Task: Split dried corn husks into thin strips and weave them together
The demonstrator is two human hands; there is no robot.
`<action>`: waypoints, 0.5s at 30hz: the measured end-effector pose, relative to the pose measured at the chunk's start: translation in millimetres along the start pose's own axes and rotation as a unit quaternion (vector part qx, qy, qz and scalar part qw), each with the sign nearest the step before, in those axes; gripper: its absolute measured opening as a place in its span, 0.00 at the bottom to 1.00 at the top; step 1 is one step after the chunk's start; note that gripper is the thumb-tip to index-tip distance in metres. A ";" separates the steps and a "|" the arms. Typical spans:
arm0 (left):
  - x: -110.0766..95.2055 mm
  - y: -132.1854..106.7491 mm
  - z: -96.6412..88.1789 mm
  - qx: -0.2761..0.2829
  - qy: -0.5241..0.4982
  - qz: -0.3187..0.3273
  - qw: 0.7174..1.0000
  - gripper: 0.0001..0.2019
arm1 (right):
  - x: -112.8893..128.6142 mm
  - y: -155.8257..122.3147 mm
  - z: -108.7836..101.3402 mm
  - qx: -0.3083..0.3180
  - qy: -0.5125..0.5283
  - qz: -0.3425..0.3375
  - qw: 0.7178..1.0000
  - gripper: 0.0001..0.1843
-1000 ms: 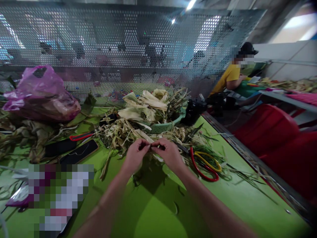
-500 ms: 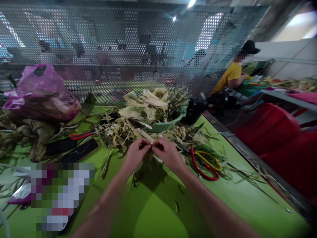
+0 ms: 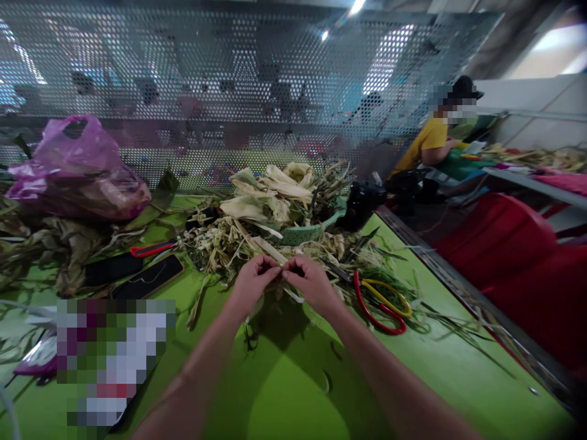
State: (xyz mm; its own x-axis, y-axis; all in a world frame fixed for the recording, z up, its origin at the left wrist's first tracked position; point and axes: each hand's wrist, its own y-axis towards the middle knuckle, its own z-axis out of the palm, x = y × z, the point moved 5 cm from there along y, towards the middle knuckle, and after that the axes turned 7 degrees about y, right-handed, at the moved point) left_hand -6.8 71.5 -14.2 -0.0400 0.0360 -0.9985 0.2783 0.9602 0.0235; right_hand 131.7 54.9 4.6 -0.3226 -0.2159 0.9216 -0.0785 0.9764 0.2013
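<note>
My left hand (image 3: 252,283) and my right hand (image 3: 308,282) meet fingertip to fingertip over the near edge of a heap of dry plant scraps (image 3: 220,247). Thumb and forefinger are pinched on each side; whatever sits between them is too small and hidden to name. A pale strip (image 3: 293,294) shows just below the fingers. Behind the hands, a green basket (image 3: 302,234) holds dried corn husks (image 3: 275,195). Scissors with one red and one yellow handle (image 3: 383,302) lie right of my right hand, their blades toward the scraps.
A red-handled cutter (image 3: 151,249) and a black phone-like slab (image 3: 147,278) lie left on the green table (image 3: 284,391). Farther back are a purple plastic bag (image 3: 82,174) and a black bundle (image 3: 364,203). A perforated metal screen (image 3: 206,91) stands behind; red chairs (image 3: 499,244) and a person (image 3: 433,137) are at right.
Almost nothing differs. Both hands keep the same pinch at the same spot, with only a tiny shift of the fingers and the view.
</note>
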 end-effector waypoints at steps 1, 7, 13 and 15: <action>0.4 -0.3 0.1 0.000 -0.011 -0.005 1.000 0.10 | -0.4 0.1 0.1 -0.002 0.008 0.006 1.000 0.03; 0.6 -1.8 0.3 0.007 -0.081 -0.031 0.996 0.13 | -0.7 0.4 0.7 -0.004 0.071 0.045 0.996 0.04; 1.9 -0.5 -0.4 0.019 -0.063 -0.016 0.998 0.14 | -2.0 0.1 0.9 0.002 0.093 0.075 0.993 0.06; 2.5 -0.3 -0.1 0.015 -0.049 -0.015 0.999 0.14 | -3.2 0.5 1.0 0.001 0.088 0.067 0.994 0.06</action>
State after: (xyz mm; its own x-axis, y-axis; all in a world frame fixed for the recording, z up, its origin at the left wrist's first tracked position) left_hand -7.0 71.3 -16.7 0.0457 -0.0221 -0.9987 0.3063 0.9519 -0.0071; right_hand 131.8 56.1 1.4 -0.1598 -0.0800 0.9839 -0.0480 0.9962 0.0732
